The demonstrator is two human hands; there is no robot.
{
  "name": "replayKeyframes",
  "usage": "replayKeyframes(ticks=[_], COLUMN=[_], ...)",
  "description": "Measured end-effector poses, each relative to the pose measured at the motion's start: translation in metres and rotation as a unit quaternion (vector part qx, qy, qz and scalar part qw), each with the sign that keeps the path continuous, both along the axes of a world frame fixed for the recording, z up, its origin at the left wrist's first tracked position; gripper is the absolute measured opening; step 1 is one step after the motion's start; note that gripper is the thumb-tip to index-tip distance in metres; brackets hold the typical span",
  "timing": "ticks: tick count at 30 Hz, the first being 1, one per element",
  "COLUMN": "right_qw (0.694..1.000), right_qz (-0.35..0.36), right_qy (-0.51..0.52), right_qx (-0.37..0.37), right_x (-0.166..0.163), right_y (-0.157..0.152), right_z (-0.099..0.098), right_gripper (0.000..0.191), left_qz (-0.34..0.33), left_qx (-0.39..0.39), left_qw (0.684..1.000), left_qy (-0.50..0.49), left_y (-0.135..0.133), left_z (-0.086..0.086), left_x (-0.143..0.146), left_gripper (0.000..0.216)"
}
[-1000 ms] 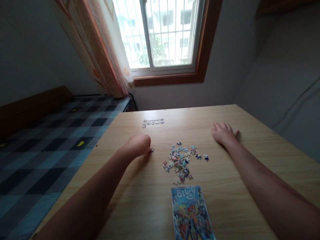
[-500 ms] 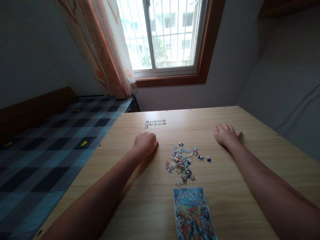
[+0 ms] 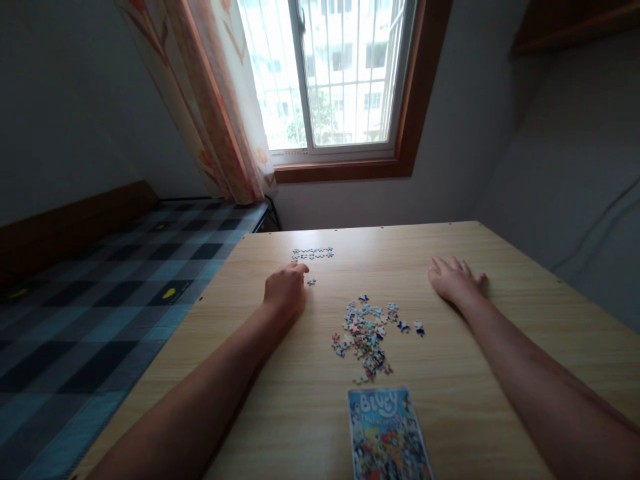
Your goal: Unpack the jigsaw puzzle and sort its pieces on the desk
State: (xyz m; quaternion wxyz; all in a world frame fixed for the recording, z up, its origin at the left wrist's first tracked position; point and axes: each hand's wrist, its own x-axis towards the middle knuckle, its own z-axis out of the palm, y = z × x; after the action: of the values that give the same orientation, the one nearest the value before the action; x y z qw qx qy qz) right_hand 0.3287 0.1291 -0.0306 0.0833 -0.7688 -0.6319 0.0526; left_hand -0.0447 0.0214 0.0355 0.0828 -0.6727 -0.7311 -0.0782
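My left hand (image 3: 285, 288) is over the table just below two short rows of joined jigsaw pieces (image 3: 320, 252). Its fingers are curled, one digit pointing right, and whatever their tips hold or touch is hidden. The hand partly covers the lower row's left end. Right beside it lies a single loose jigsaw piece (image 3: 311, 282). A scattered pile of jigsaw pieces (image 3: 367, 333) fills the middle of the table, between my hands. My right hand (image 3: 454, 277) rests palm down on the wood, fingers spread, holding nothing.
A colourful "Bluey" picture box or card (image 3: 387, 433) lies at the near edge of view. The wooden table (image 3: 500, 347) has a bed with a checked cover (image 3: 125, 287) on its left. Beyond its far edge are a wall, a barred window (image 3: 345, 80) and a curtain (image 3: 215, 113).
My left hand has moved slightly left and forward toward the joined rows, uncovering a loose jigsaw piece beside it. My right hand stays spread on the table. The view has tilted up slightly.
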Motion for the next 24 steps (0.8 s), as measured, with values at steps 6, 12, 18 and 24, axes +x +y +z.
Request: replayKeyframes(ticks=[6,12,18,24], right_qw=[1.000,1.000,1.000,1.000], right_qz=[0.000,-0.003,-0.003,0.003], right_qy=[-0.002,0.000,0.004,-0.003], right_qx=[-0.002,-0.013,-0.014,-0.001], right_x=[-0.001,-0.004,-0.005,-0.004], right_y=[0.000,-0.002,-0.003,-0.003], right_z=[0.001,0.003,0.004,0.001], right_gripper=[0.058,0.058,0.059,0.058], left_qz=[-0.008,-0.039,-0.041,-0.071], left_qx=[-0.093,-0.096,-0.058,-0.041], left_qw=[0.995,0.994,0.997,0.996], left_qy=[0.037,0.048,0.021,0.028], left_y=[-0.012,-0.016,-0.012,-0.006], left_z=[0.002,0.002,-0.007,-0.019], left_x=[0.024,0.032,0.025,0.017], left_gripper=[0.030,0.032,0.031,0.041])
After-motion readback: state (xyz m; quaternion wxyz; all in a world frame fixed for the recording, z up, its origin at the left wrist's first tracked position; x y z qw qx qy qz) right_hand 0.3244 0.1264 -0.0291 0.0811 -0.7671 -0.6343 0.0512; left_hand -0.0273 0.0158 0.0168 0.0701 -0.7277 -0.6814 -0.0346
